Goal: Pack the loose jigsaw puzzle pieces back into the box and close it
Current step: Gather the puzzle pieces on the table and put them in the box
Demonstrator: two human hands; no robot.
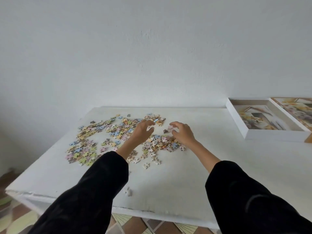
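Observation:
Several loose pastel jigsaw pieces (94,135) lie scattered over the left and middle of a white table (185,183). A denser heap of pieces (162,143) sits between my wrists. My left hand (142,131) hovers over the pieces with fingers loosely curved and nothing held. My right hand (183,132) hovers just right of it, fingers curved the same way, empty. The open white puzzle box (243,125) lies at the far right of the table with a picture sheet inside. Its lid (293,110) lies beside it, cut off by the frame edge.
A white wall rises right behind the table. The table's near edge (118,208) and left edge drop to a patterned tile floor (138,225). A few stray pieces (146,165) lie nearer to me. Bare tabletop stretches between the pile and the box.

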